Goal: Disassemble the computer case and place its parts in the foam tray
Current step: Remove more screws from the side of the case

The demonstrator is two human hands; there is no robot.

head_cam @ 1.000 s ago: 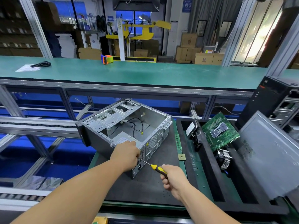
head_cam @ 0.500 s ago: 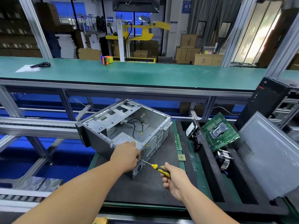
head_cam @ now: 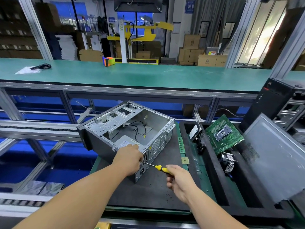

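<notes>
The open grey computer case [head_cam: 128, 129] lies on its side on a dark mat [head_cam: 148, 195]; black cables and a power supply [head_cam: 125, 142] are inside. My left hand [head_cam: 127, 158] lies over the case's near rear corner with its fingers curled down over the edge. My right hand [head_cam: 178, 180] grips a yellow-and-black screwdriver [head_cam: 160, 168]. Its shaft runs to the rear panel, with the tip hidden under my left hand. The black foam tray [head_cam: 209, 171] on the right holds a green motherboard [head_cam: 224, 134], a heatsink fan [head_cam: 228, 164] and a hard drive [head_cam: 194, 133].
A grey side panel [head_cam: 274, 156] leans in the tray's right slot. A RAM stick [head_cam: 181, 144] and a CPU chip [head_cam: 185, 160] lie between the case and the tray. A black tower [head_cam: 274, 103] stands at far right. A tape dispenser [head_cam: 108, 61] sits on the green bench behind.
My right hand has shifted slightly with the screwdriver handle. My left hand and the case have stayed where they were.
</notes>
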